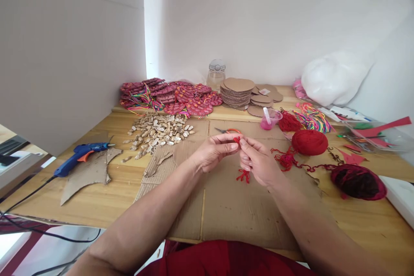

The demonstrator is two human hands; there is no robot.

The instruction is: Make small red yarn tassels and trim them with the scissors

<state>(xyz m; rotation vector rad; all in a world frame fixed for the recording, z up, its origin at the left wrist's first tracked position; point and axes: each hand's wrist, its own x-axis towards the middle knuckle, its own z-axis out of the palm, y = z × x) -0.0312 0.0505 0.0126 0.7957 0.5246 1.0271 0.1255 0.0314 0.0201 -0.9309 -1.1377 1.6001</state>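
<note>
Both hands meet above the cardboard sheet [239,211], pinching a small piece of red yarn [243,176]. My left hand [216,152] is closed with thumb and forefinger on the yarn's upper part. My right hand [258,159] grips the same yarn from the other side, and loose red strands hang below its fingers. Just behind the hands lies a pair of scissors [233,131] with orange handles. To the right of my right hand sit a loose red yarn tangle [286,160] and a red yarn ball [309,142].
Peanut shells [161,131] are heaped at left, near a blue glue gun [82,155] on a cardboard scrap. Behind stand decorated pink pieces [190,99], stacked cardboard cutouts [237,95] and a glass jar [216,75]. A dark red yarn ball [359,182] lies at right.
</note>
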